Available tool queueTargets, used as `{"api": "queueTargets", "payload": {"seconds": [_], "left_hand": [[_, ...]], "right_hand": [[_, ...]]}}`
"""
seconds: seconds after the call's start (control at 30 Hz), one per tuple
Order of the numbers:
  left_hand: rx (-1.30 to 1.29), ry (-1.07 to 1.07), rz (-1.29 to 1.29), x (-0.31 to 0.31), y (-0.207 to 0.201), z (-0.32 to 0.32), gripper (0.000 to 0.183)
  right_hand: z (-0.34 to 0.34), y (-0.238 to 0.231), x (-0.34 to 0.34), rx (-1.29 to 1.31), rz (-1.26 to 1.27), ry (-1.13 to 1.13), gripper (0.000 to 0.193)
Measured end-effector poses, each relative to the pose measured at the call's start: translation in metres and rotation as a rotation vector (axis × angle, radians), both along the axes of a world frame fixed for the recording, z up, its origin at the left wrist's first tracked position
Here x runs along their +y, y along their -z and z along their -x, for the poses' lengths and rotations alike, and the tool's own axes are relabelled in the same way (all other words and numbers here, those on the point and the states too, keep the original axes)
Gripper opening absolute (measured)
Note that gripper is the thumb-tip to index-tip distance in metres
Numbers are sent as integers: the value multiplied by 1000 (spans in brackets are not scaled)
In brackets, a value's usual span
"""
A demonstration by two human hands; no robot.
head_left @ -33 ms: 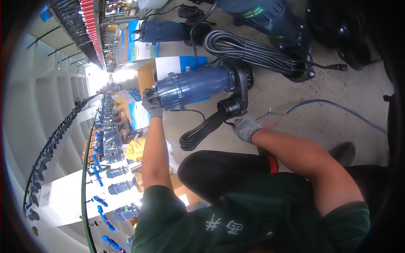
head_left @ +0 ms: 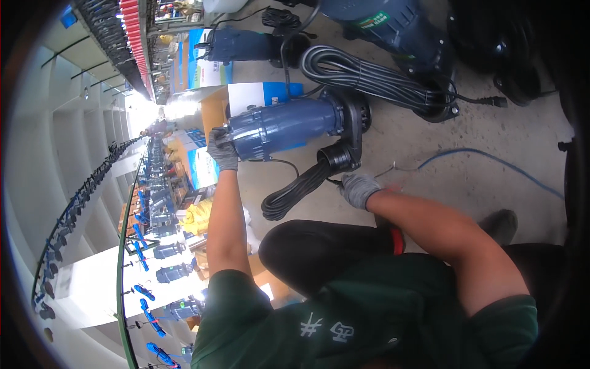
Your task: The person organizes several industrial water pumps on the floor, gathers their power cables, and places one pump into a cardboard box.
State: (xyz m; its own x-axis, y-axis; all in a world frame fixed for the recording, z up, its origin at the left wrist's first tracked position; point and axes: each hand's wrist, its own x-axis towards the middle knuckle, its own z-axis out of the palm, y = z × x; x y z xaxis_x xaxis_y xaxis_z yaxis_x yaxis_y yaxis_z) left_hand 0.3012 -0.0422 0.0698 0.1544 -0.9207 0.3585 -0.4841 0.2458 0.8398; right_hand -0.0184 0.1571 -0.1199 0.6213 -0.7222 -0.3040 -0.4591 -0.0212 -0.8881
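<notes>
A dark blue submersible pump [head_left: 289,123] lies on its side on the floor before me. My left hand [head_left: 222,150], in a grey glove, is closed round the top end of its body. A coiled black cable [head_left: 296,192] passes through the pump's black round outlet [head_left: 335,157]. Beside that outlet my gloved right hand [head_left: 359,189] is closed at the thin black cable end [head_left: 335,181]; its fingertips are partly hidden. A thin wire runs from near this hand to a blue cable [head_left: 473,150] on the floor.
A larger pump [head_left: 387,24] with a coiled black cable [head_left: 362,74] lies beyond. Another blue pump [head_left: 239,46] is at the far left, by printed cartons [head_left: 246,95]. A yellow bag [head_left: 196,217] and rows of pumps [head_left: 175,272] stand left. A dark shoe [head_left: 501,227] is at right.
</notes>
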Motion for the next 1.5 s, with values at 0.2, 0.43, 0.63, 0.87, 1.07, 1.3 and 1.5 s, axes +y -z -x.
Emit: {"api": "queueTargets", "payload": {"seconds": [0.2,0.43,0.63,0.87,1.07,1.3,1.5], "left_hand": [[-400,-26,26,-17,-10,32,5],[-1044,-125,2,-5,-43,139,26],[-1018,6,-10,5,-55,208,29],[-651,14,391,25,-19,103,57],[-1118,-512,-563,43,14,-25,60],[-1171,-516,-576,46,32,-42,51],[-784,-87,36,95,99,28,49]], "right_hand": [[-9,49,22,30,10,5,54],[16,57,16,24,-83,-228,49],[39,109,26,-148,-245,-227,45],[78,46,22,31,-576,-165,41],[94,72,24,46,-592,-213,43],[103,125,28,-134,-348,-266,41],[101,95,23,-32,-636,-146,40]]}}
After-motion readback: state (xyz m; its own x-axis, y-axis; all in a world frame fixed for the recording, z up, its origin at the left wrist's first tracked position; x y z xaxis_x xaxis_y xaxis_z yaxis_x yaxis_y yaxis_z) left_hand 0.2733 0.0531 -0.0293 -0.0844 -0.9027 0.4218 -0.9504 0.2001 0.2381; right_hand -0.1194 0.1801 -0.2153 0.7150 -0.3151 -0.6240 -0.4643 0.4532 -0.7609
